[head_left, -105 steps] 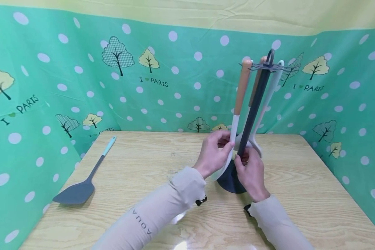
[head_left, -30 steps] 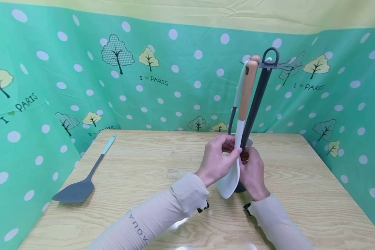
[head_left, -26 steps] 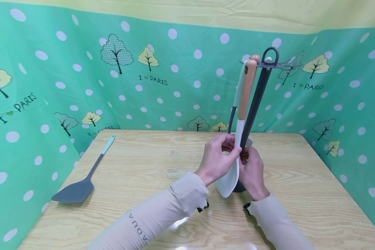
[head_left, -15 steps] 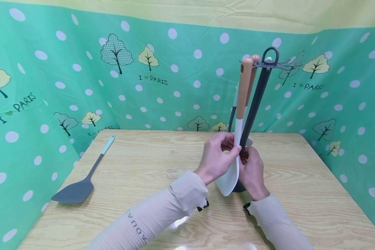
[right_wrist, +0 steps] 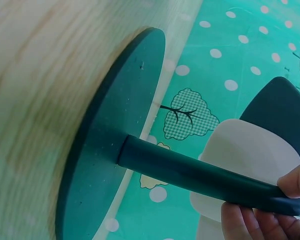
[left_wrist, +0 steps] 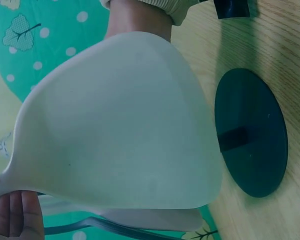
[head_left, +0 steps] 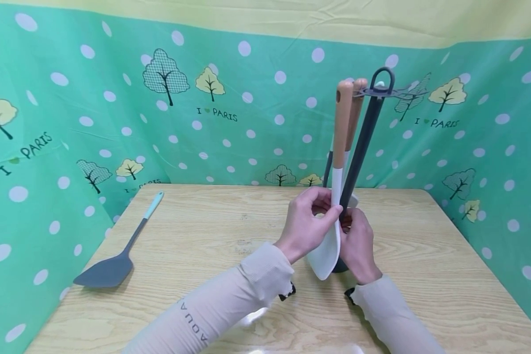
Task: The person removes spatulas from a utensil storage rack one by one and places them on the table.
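Note:
My left hand point(head_left: 307, 223) pinches the white neck of a spatula with a wooden handle point(head_left: 343, 128). Its broad white head point(left_wrist: 130, 125) faces the left wrist camera, over the table and beside the stand's base. The handle's top is just left of the hook ring point(head_left: 380, 92) on a black utensil stand. My right hand point(head_left: 357, 246) grips the stand's pole point(right_wrist: 190, 175) low down, thumb on one side and fingers on the other. A second wooden-handled utensil point(head_left: 355, 123) hangs at the ring, behind the spatula. The stand's round base point(right_wrist: 105, 140) rests on the table.
A grey turner with a mint handle point(head_left: 103, 273) lies at the table's left. Behind the pole hang a white utensil head point(right_wrist: 235, 150) and a dark one point(right_wrist: 285, 107). A green dotted cloth point(head_left: 248, 123) closes off the table's back and sides.
Since the oldest frame the stand has turned and its utensils have shifted round the pole. During the last second the spatula's handle top has tipped left. Both hands stay nearly in place.

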### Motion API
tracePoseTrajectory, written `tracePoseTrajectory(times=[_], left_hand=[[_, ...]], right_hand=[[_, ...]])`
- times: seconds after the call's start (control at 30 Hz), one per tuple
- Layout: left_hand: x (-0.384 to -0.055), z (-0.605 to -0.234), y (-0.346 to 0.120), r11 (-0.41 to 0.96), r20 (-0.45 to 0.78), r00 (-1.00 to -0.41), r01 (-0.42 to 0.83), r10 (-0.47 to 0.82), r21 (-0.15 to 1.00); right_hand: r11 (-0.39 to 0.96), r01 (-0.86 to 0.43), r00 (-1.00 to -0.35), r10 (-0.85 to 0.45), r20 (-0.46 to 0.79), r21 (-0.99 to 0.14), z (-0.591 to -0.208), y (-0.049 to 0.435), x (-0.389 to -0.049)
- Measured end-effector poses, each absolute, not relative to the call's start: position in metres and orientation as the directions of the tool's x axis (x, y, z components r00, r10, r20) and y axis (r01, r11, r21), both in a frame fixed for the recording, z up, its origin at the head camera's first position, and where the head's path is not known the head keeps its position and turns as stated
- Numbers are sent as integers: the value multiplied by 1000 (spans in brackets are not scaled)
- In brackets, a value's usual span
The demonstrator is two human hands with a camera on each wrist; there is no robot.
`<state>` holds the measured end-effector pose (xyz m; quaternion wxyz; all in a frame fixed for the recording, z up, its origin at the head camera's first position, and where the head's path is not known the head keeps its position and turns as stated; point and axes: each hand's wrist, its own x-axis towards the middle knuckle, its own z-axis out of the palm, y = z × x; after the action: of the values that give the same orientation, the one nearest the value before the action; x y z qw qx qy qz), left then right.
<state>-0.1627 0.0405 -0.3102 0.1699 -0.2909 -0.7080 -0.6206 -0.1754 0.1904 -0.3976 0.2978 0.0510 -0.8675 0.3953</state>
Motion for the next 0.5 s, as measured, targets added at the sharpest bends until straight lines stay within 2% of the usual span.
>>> tracePoseTrajectory(times=[0.33,0.5], left_hand=[[-160,-316,35,-13,609,-769,619,195,785],[-159,-318,30,-6,610,-766,622,201,783]], right_hand=[[695,-320,-806,158,571,-644,-398,190,-177],[697,-289,-819,175,547,-656,-398,188,-176]])
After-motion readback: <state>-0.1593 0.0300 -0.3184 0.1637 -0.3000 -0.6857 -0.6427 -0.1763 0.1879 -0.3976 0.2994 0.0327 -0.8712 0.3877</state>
